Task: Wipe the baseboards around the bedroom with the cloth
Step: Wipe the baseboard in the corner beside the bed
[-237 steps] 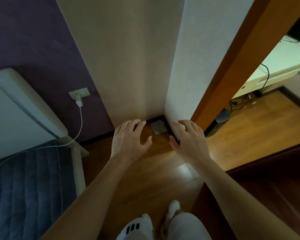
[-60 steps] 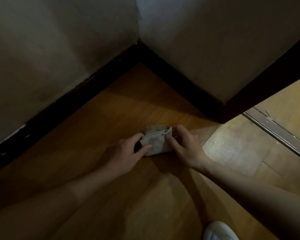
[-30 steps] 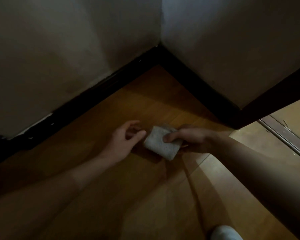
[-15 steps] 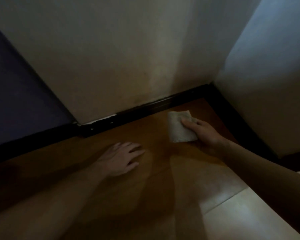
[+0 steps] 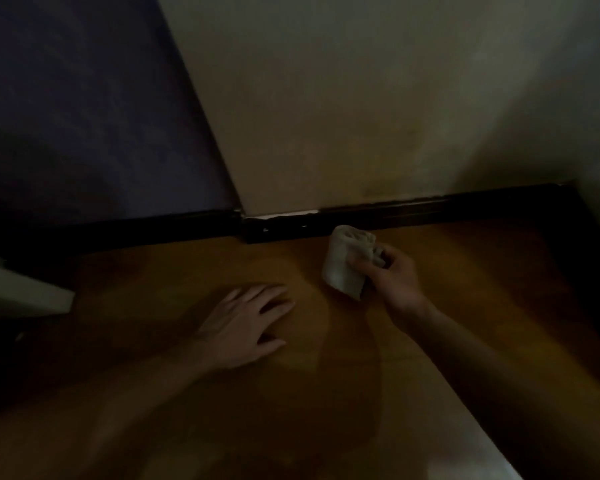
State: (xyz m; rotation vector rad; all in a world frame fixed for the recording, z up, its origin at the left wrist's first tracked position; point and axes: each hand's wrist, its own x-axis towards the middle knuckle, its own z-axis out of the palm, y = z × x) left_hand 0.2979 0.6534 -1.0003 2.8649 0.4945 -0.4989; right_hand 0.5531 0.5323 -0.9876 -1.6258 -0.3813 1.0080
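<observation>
My right hand point(image 5: 392, 277) grips a folded pale grey cloth point(image 5: 343, 263), with its upper edge close to the dark baseboard point(image 5: 395, 216) that runs along the foot of the beige wall. Whether the cloth touches the baseboard I cannot tell. My left hand point(image 5: 246, 323) rests flat on the wooden floor point(image 5: 291, 393), fingers spread, to the left of the cloth and holding nothing. A chipped white patch point(image 5: 281, 215) shows on the baseboard's top edge near the wall's outer corner.
The dark purple wall point(image 5: 84, 116) meets the beige wall point(image 5: 343, 98) at an outer corner, and the baseboard continues left under it. A pale bed frame corner point(image 5: 25, 292) juts in at the left. A second wall closes the corner at the far right point(image 5: 596, 168).
The view has swung left along the wall. My right hand has carried the cloth left and up toward the baseboard. My left hand stays flat on the floor.
</observation>
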